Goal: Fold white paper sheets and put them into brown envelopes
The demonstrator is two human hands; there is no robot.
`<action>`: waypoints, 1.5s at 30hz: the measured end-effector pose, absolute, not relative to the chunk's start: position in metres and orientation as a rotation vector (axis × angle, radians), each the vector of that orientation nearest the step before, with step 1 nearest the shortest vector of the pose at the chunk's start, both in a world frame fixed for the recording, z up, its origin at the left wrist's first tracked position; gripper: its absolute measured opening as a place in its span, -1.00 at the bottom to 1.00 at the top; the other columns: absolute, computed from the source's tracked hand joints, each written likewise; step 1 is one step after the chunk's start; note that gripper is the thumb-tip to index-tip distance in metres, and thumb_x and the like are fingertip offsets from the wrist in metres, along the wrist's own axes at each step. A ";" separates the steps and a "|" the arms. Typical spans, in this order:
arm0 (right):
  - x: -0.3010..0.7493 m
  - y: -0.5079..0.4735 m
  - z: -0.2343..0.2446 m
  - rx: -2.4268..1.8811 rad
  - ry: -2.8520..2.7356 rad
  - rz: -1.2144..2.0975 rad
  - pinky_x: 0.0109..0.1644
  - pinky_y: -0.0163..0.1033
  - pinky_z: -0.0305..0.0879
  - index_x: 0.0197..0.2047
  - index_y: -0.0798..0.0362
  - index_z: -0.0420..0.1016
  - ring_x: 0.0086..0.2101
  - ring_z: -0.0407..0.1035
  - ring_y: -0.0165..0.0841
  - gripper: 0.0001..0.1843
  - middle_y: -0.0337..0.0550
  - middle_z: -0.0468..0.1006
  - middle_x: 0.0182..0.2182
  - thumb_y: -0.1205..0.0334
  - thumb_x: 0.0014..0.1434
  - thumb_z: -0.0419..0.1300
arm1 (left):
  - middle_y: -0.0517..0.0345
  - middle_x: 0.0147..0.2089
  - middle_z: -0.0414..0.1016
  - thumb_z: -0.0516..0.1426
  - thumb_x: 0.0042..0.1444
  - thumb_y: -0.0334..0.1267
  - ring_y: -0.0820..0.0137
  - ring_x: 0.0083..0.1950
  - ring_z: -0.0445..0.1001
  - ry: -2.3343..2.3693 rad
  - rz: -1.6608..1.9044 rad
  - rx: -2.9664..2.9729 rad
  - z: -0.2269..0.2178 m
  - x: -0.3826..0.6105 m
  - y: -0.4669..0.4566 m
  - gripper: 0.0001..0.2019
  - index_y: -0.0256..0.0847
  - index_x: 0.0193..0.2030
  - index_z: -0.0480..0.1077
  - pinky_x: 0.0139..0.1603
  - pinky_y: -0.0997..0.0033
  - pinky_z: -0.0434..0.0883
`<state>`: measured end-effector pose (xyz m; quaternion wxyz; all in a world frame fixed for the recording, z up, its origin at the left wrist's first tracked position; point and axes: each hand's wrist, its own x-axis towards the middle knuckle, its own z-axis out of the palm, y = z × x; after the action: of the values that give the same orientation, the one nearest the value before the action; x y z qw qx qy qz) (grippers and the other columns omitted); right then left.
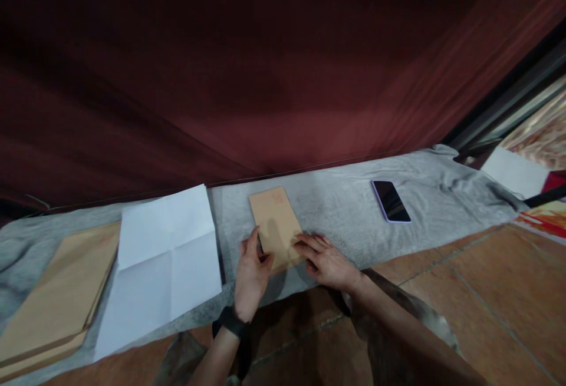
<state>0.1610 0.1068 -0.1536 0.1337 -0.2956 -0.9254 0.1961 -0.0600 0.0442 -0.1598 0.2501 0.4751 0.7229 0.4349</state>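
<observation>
A small brown paper envelope (276, 215), perhaps a stack of them, lies on the grey cloth in front of me, with a faint red print in its far right corner. My left hand (253, 268), with a dark band at the wrist, grips its near left edge between thumb and fingers. On the opposite side, my right hand (326, 259) holds the right edge, fingertips on top and thumb low at the side. What the fingers do under the paper is hidden.
White creased paper sheets (163, 262) lie to the left, beside a stack of larger brown envelopes (62, 286). A phone (391, 201) in a purple case rests on the grey cloth (336, 191) to the right. Behind hangs a dark red curtain (283, 79); tiled floor (499, 292) is in front.
</observation>
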 end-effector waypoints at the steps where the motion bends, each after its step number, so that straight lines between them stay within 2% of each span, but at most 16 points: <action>1: 0.161 0.108 -0.153 -0.841 -2.693 0.565 0.35 0.00 0.14 0.29 -0.01 0.34 0.24 0.22 -0.17 -0.33 -0.04 0.31 0.30 0.47 0.09 0.14 | -0.01 0.11 0.37 0.17 0.05 -0.42 0.20 0.02 0.47 2.050 1.135 1.452 -0.158 -0.059 0.041 -0.40 -0.09 0.28 0.29 0.07 0.08 0.45; 3: 0.163 0.110 -0.151 -0.817 -2.695 0.568 0.33 0.02 0.18 0.28 -0.02 0.35 0.21 0.26 -0.16 -0.34 -0.05 0.35 0.28 0.46 0.10 0.15 | -0.04 0.19 0.35 0.14 0.13 -0.40 0.13 0.17 0.37 2.084 0.994 1.760 -0.154 -0.055 0.035 -0.59 -0.12 0.14 0.41 0.20 0.01 0.36; 6: 0.165 0.114 -0.149 -0.796 -2.678 0.607 0.31 0.02 0.21 0.27 -0.08 0.38 0.20 0.30 -0.17 -0.37 -0.09 0.37 0.27 0.45 0.12 0.17 | 0.02 0.14 0.45 0.15 0.21 -0.28 0.12 0.19 0.37 1.907 0.752 2.065 -0.148 -0.046 0.025 -0.77 -0.10 0.01 0.47 0.19 0.02 0.36; 8: 0.166 0.115 -0.149 -0.800 -2.654 0.644 0.30 0.02 0.23 0.26 -0.11 0.39 0.19 0.32 -0.18 -0.38 -0.12 0.39 0.26 0.44 0.14 0.17 | 0.03 0.13 0.47 0.19 0.19 -0.23 0.10 0.18 0.39 1.872 0.636 2.140 -0.146 -0.042 0.021 -0.74 -0.10 0.03 0.45 0.17 0.01 0.37; 11: 0.165 0.117 -0.151 -0.810 -2.623 0.668 0.29 0.03 0.24 0.24 -0.11 0.42 0.18 0.34 -0.18 -0.45 -0.11 0.42 0.24 0.41 0.20 0.17 | 0.00 0.15 0.49 0.16 0.22 -0.29 0.09 0.15 0.44 1.923 0.558 2.179 -0.146 -0.040 0.018 -0.74 -0.13 0.04 0.44 0.15 0.01 0.39; 21: 0.164 0.120 -0.152 -0.864 -2.536 0.796 0.29 0.01 0.25 0.07 -0.01 0.50 0.19 0.34 -0.22 -0.66 -0.06 0.48 0.18 0.42 0.24 0.18 | -0.05 0.17 0.51 0.01 0.31 -0.34 0.09 0.11 0.51 1.965 0.574 2.160 -0.159 -0.045 0.014 -0.77 -0.15 -0.01 0.45 0.12 0.04 0.44; 25: 0.164 0.122 -0.151 -0.898 -2.520 0.821 0.27 0.00 0.27 0.00 0.02 0.53 0.15 0.37 -0.22 -0.77 -0.03 0.50 0.15 0.37 0.31 0.14 | -0.06 0.07 0.53 -0.03 0.32 -0.35 0.12 0.08 0.50 1.979 0.644 2.096 -0.160 -0.047 0.015 -0.77 -0.16 -0.09 0.46 0.09 0.05 0.46; 31: 0.160 0.122 -0.155 -0.967 -2.492 0.762 0.25 0.01 0.28 0.04 0.04 0.52 0.12 0.37 -0.20 -0.73 0.00 0.49 0.11 0.37 0.33 0.11 | -0.04 -0.03 0.47 -0.01 0.29 -0.34 0.14 0.03 0.44 2.042 0.793 2.019 -0.159 -0.046 0.016 -0.83 -0.16 -0.20 0.42 0.09 0.08 0.45; 45: 0.154 0.121 -0.164 -1.102 -2.473 0.651 0.10 -0.01 0.29 -0.17 0.04 0.44 0.01 0.32 -0.17 -0.94 -0.02 0.43 -0.01 0.32 0.28 0.18 | -0.05 -0.18 0.42 0.04 0.21 -0.34 0.11 -0.12 0.37 2.280 0.665 2.021 -0.156 -0.045 0.021 -0.87 -0.16 -0.34 0.38 -0.06 0.07 0.41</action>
<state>0.1541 0.1210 -0.1641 0.1774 -0.3895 -0.8740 0.2301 -0.0450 0.0208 -0.1562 0.0115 0.6481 0.7310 0.2132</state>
